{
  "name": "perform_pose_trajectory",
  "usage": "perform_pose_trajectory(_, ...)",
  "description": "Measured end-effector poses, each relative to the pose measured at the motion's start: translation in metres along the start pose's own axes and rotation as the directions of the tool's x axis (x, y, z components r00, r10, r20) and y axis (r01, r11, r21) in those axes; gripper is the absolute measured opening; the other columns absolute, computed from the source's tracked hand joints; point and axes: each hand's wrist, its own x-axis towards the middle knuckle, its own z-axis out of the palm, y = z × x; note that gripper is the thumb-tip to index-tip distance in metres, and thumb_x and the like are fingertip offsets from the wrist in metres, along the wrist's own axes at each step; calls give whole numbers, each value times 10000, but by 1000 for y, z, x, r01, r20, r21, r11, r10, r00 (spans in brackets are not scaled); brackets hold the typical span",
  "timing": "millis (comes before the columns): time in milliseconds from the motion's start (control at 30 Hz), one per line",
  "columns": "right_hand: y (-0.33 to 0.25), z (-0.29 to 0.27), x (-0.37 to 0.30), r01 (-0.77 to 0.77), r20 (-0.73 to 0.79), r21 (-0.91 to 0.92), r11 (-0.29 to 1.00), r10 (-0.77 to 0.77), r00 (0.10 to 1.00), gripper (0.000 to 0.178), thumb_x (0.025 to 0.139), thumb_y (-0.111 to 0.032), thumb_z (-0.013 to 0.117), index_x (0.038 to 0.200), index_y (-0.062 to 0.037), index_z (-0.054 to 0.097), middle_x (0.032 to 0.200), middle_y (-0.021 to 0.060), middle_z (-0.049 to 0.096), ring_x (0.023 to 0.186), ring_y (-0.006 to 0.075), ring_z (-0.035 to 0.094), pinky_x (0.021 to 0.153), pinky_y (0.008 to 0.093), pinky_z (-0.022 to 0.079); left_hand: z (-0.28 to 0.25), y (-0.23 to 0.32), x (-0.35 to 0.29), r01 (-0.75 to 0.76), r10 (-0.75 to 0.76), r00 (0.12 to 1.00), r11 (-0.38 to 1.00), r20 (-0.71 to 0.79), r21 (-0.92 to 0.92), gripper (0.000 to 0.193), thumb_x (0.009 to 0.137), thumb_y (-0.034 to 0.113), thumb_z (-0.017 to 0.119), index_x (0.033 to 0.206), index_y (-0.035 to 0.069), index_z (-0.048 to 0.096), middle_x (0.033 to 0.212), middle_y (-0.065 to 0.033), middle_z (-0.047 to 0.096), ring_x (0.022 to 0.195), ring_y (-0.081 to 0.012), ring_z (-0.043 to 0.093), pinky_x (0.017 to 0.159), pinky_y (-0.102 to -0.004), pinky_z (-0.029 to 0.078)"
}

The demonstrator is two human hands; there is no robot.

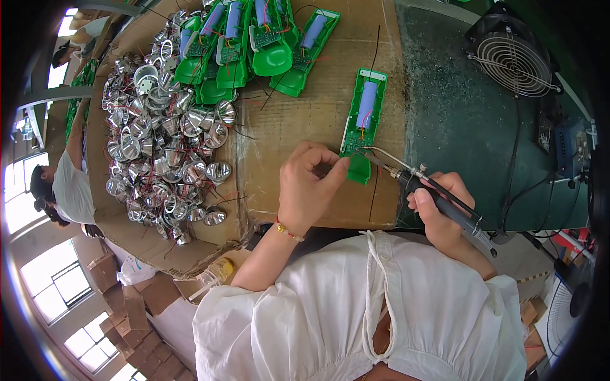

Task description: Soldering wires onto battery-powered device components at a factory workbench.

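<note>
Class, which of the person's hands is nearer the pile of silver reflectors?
Left. The left hand sits just right of the reflectors; the right hand, holding the soldering iron, is farther right.

Head view, steeply down, close.

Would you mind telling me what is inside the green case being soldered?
The green case holds a blue battery, red wires and a small circuit board. The left hand covers its lower end, so nothing shows there.
</note>
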Motion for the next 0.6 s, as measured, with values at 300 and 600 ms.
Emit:
perform_pose_trajectory(300, -3, 6, -1, -25, -142, 127, 992, 43, 989, 201, 796, -130, 586, 872, 14, 468, 665, 119, 586, 523, 130, 553, 485, 236, 471, 0, 0, 1, 1, -1, 1000, 1000, -16, 17, 104, 720, 105, 663, 717, 11, 619, 757, -77, 555, 587, -152, 559, 538, -252, 441)
perform_pose_trajectory(600, 0, 4, 1, -43, -68, 200, 979, 58, 996, 144, 812, -53, 574, 890, 32, 488, 726, 121, 594, 617, 124, 583, 558, 249, 499, -1, 3, 3, 12, -12, 1000, 1000, 7, 26, 102, 713, 104, 664, 706, 13, 618, 729, -70, 548, 586, -143, 550, 535, -251, 435)
